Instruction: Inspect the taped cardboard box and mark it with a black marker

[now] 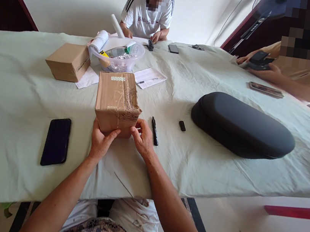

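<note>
A brown cardboard box, wrapped in clear tape with a small white label on top, stands on the pale green tablecloth in front of me. My left hand grips its near left corner, thumb on the front face. My right hand touches the near right lower edge with its fingertips. A black marker pen lies just right of my right hand.
A black phone lies at left. A second cardboard box, a clear bowl of items and papers sit farther back. A large black case lies at right. Two other people sit at the table's far and right sides.
</note>
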`<state>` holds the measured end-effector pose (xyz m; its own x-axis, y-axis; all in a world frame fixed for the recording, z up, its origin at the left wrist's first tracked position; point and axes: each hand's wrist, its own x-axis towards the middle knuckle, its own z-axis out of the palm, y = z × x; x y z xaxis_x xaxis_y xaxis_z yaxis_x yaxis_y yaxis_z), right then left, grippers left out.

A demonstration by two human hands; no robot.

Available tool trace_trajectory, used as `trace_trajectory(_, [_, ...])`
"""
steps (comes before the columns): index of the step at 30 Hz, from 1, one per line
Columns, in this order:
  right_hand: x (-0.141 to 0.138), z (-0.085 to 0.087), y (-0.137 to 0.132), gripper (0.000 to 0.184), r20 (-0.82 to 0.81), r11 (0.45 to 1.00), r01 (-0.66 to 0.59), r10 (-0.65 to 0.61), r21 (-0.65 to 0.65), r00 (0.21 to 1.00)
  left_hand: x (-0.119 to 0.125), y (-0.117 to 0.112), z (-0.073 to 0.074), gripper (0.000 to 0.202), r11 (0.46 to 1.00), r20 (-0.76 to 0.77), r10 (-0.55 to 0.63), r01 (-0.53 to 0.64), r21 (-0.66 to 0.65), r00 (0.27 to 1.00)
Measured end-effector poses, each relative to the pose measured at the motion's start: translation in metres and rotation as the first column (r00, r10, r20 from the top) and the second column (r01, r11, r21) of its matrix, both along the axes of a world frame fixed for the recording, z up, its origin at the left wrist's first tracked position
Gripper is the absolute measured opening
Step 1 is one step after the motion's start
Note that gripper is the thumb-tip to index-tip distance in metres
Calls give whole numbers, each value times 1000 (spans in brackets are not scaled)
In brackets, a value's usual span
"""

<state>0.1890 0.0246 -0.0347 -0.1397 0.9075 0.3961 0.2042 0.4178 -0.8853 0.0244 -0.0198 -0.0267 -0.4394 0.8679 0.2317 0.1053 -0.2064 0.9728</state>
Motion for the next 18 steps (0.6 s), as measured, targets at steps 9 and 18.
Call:
trace_trajectory(9, [1, 0, 0, 50, 11, 1000, 6, -6, 12, 1000, 0, 0, -1, 80, 1000, 13, 0, 0, -30, 1000])
trace_trajectory(18, [2, -1, -1, 47, 7, 999, -2, 2, 45, 1000, 1, -1, -3, 76, 1000, -6, 0, 0, -18, 1000])
